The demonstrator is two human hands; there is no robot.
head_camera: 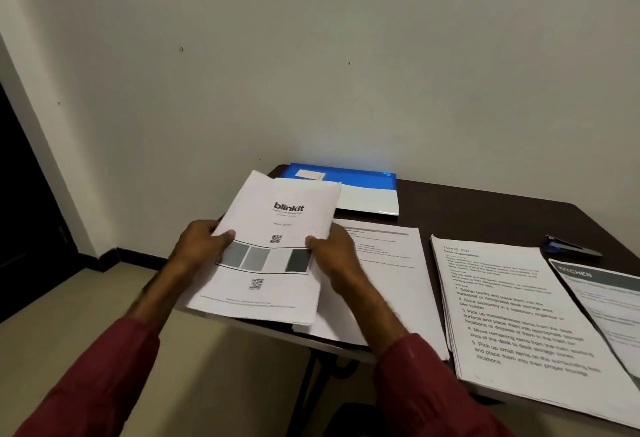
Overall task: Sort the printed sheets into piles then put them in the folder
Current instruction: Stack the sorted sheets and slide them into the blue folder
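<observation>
A small stack of "blinkit" printed sheets (273, 215), with grey squares and QR codes, is lifted over the table's left corner. My left hand (201, 244) grips its left edge, thumb on top. My right hand (332, 251) grips its right edge. Under and right of it lies a pile of text sheets (388, 263). Further right sits a pile headed "Desk Organization" (512, 312), then a pile headed "KITCHEN" (602, 298) at the frame's edge. A blue and white folder (363, 191) lies shut at the back of the table by the wall.
The dark brown table (485, 208) stands against a pale wall, its left corner near me. A blue stapler (571, 248) lies at the back right. A dark doorway is on the far left, and beige floor shows below the table's edge.
</observation>
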